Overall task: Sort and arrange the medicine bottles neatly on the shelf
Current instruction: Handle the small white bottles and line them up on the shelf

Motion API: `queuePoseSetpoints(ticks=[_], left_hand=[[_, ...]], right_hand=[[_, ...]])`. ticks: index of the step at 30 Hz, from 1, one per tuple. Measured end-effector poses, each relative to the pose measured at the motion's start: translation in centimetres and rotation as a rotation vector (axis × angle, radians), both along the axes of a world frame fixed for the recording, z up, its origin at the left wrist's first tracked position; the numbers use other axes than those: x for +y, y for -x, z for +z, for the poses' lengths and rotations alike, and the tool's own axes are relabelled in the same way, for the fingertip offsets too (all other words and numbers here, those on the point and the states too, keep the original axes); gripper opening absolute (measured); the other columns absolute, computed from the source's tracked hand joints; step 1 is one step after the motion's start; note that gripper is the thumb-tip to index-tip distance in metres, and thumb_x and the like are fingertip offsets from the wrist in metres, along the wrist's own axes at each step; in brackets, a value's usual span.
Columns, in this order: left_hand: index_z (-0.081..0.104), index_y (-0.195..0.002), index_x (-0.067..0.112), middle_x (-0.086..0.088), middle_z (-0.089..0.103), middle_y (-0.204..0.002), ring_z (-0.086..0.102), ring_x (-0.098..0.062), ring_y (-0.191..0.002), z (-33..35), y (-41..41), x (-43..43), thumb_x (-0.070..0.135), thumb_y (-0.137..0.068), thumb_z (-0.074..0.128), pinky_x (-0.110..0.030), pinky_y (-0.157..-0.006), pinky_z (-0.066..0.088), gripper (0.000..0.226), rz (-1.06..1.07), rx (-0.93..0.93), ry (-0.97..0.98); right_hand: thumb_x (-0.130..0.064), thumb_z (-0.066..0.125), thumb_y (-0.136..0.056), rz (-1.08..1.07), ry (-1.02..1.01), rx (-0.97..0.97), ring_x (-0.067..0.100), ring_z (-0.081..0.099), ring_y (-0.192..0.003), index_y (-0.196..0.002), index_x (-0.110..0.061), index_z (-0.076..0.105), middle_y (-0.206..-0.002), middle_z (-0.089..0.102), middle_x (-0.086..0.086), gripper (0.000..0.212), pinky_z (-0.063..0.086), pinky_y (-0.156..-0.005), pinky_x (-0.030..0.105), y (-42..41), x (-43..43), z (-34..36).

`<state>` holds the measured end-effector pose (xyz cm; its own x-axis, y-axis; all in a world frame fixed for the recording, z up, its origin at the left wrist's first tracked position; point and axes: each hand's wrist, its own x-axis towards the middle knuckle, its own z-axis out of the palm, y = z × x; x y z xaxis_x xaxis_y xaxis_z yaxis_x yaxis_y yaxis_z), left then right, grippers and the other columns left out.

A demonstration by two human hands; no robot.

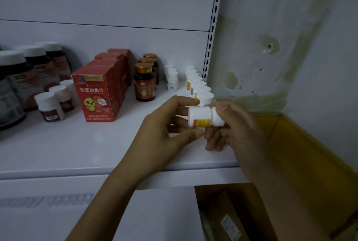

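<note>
A small white medicine bottle [203, 117] with an orange and yellow label lies sideways in the air above the front right of the white shelf [77, 144]. My left hand [164, 128] pinches its base end between thumb and fingers. My right hand [232, 126] grips its cap end. Just behind it, a row of several matching white bottles [195, 84] runs back along the shelf's right edge.
On the shelf stand three small white bottles [171, 78], three amber bottles with gold caps [145, 82], red boxes [98, 93], small white-capped brown-labelled bottles [50, 108] and large dark jars [23, 78]. A cardboard box [228, 217] and a yellow box [302, 153] sit lower right.
</note>
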<state>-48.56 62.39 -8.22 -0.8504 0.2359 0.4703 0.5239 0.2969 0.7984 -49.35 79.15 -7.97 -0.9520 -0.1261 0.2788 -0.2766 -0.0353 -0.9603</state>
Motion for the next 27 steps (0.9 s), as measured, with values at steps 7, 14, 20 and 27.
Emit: queuePoseSetpoints(ticks=[7, 14, 20, 27], left_hand=[[0.054, -0.121, 0.035, 0.009, 0.073, -0.095, 0.069, -0.009, -0.085, 0.27, -0.08, 0.13, 0.043, -0.088, 0.055, -0.031, -0.078, 0.054, 0.034, -0.005, -0.050, -0.048], [0.048, -0.112, 0.040, 0.009, 0.072, -0.100, 0.067, -0.018, -0.092, 0.04, -0.16, -0.05, 0.034, -0.088, 0.052, -0.044, -0.082, 0.053, 0.025, -0.048, -0.045, -0.029], [0.048, -0.123, 0.041, 0.012, 0.070, -0.110, 0.065, -0.006, -0.099, 0.30, 0.02, 0.13, 0.039, -0.086, 0.060, -0.021, -0.081, 0.052, 0.039, -0.055, -0.073, -0.057], [0.057, -0.116, 0.034, 0.008, 0.072, -0.100, 0.070, -0.011, -0.085, 0.43, -0.21, 0.08, 0.036, -0.085, 0.057, -0.021, -0.069, 0.055, 0.031, 0.000, -0.054, -0.057]], right_hand=[[-0.025, 0.048, -0.079, 0.080, -0.016, 0.014, 0.019, 0.071, -0.072, -0.104, -0.024, 0.062, -0.089, 0.073, -0.001, 0.029, 0.051, -0.049, 0.025, -0.01, 0.51, -0.06], [-0.043, 0.052, -0.079, 0.062, -0.016, 0.016, 0.017, 0.066, -0.057, -0.102, -0.018, 0.060, -0.071, 0.071, 0.004, 0.035, 0.049, -0.047, 0.021, -0.06, 0.28, 0.20], [-0.032, 0.056, -0.091, 0.086, -0.030, 0.108, 0.013, 0.070, -0.078, -0.118, -0.029, 0.056, -0.094, 0.072, -0.006, 0.027, 0.055, -0.056, 0.024, -0.14, 0.75, -0.09], [-0.020, 0.053, -0.087, 0.126, 0.005, 0.133, 0.017, 0.070, -0.093, -0.126, -0.033, 0.053, -0.111, 0.068, 0.001, 0.041, 0.057, -0.065, 0.026, -0.30, 0.87, -0.25]])
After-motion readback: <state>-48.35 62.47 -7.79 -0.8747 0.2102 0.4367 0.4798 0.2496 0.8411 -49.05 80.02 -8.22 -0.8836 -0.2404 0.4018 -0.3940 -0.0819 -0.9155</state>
